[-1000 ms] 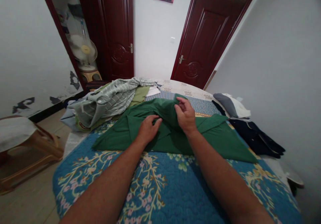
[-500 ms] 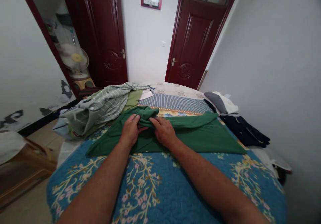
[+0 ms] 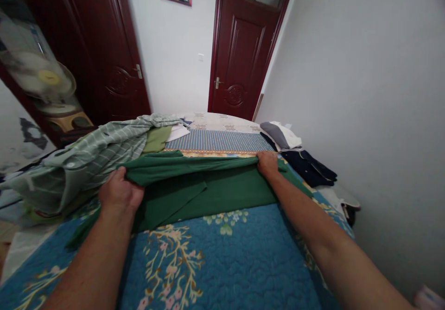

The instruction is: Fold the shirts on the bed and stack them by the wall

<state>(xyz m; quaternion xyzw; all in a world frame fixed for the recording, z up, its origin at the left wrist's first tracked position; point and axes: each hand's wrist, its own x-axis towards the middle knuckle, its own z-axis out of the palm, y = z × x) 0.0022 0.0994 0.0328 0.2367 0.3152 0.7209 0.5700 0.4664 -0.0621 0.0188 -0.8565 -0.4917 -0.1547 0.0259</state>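
A green garment (image 3: 222, 192) lies across the blue floral quilt (image 3: 229, 259), its kind not clear from what shows. My left hand (image 3: 120, 192) grips the garment's left end, lifting its upper layer a little off the part beneath. Near the far right side, my right hand (image 3: 268, 164) is closed on the garment's far edge. Between the two hands the upper layer runs stretched in a long band, with a loose flap under it on the left. A lower corner trails out to the left, partly behind my left forearm.
A heap of clothes with a checked grey-green shirt (image 3: 93, 155) lies at the left. Folded dark trousers (image 3: 309, 166) and a grey-and-white folded garment (image 3: 281, 135) lie at the right by the wall. Behind the green cloth is a striped cloth (image 3: 222, 141).
My hands have moved apart, the left one leftward and the right one rightward, drawing the bunched green cloth out into a band. The view has turned to the right.
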